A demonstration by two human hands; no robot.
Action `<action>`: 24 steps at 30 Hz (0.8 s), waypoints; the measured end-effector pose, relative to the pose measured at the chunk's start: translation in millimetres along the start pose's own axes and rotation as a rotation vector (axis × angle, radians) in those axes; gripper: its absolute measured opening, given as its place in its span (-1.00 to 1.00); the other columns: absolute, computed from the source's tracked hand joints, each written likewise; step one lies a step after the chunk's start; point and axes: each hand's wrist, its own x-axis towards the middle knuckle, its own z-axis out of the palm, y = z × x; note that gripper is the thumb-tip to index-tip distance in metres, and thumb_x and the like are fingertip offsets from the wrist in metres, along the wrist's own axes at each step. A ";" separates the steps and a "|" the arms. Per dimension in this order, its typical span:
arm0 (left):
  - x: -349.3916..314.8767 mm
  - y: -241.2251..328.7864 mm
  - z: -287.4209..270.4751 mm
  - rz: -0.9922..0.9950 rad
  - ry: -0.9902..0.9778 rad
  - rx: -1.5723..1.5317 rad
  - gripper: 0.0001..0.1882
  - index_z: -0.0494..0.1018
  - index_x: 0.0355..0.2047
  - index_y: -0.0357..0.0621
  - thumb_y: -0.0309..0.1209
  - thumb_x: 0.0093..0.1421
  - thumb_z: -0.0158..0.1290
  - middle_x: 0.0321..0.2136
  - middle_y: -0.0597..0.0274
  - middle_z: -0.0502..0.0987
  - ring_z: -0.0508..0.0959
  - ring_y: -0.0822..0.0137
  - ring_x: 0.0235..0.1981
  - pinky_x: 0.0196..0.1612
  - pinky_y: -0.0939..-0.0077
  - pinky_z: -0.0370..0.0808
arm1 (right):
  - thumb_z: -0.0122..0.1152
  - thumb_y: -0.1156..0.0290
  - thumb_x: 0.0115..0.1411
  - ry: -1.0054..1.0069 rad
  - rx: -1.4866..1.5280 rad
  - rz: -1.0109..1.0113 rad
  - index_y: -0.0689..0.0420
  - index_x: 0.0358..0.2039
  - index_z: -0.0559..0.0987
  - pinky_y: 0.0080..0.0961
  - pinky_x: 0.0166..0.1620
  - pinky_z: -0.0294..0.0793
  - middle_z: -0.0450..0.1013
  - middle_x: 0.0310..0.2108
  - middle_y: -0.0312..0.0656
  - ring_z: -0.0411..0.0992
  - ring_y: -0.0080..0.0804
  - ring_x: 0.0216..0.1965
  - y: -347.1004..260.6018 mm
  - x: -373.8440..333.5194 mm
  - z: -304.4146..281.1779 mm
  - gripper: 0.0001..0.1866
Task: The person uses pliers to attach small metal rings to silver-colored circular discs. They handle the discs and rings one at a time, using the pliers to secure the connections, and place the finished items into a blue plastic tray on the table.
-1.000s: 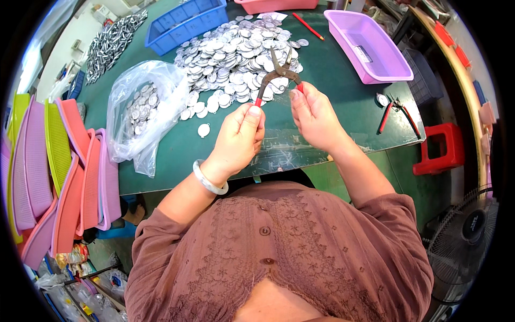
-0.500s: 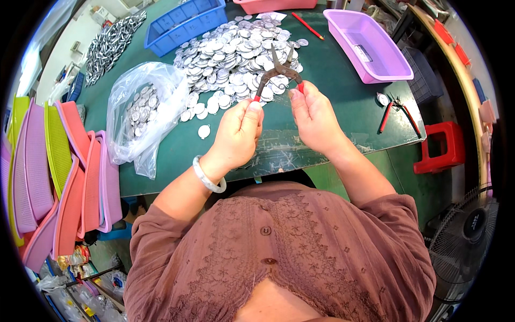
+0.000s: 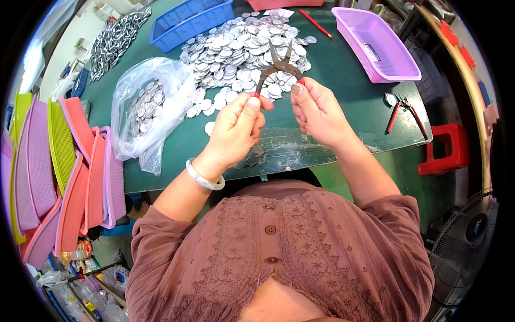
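My left hand (image 3: 240,127) is closed around one red handle of a pair of pliers (image 3: 279,66), and my right hand (image 3: 318,111) grips the other. Their dark handles are spread wide and the jaws stand apart, pointing away from me. Behind the pliers lies a heap of round silvery metal discs (image 3: 232,53), many with a small loop at the rim. A single disc (image 3: 209,128) rests on the green table (image 3: 188,161) left of my left hand. Farther left, a clear plastic bag (image 3: 126,107) holds more discs.
A blue bin (image 3: 188,24) stands behind the heap, a purple basket (image 3: 394,61) at the far right. Smaller red-handled pliers (image 3: 406,115) lie near the right edge. Stacked colourful baskets (image 3: 70,161) crowd the left; a red stool (image 3: 445,150) and a fan (image 3: 464,241) are at right.
The whole view has shifted slightly, moving the table and its contents a little to the right. Both hands still hold the spread pliers; a left fingertip now points out toward the right hand.
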 end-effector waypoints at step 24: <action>-6.6 -14.7 5.2 -0.026 0.008 0.010 -0.71 0.21 -0.48 -0.12 -0.20 0.27 -0.27 -0.74 0.48 0.10 0.03 0.64 -0.78 -0.73 0.75 0.05 | -0.09 0.39 0.19 0.047 -0.366 -0.111 0.26 -0.44 0.28 -0.45 -0.47 0.26 0.29 -0.61 -0.10 0.23 -0.40 -0.58 -2.4 -8.7 2.4 -0.82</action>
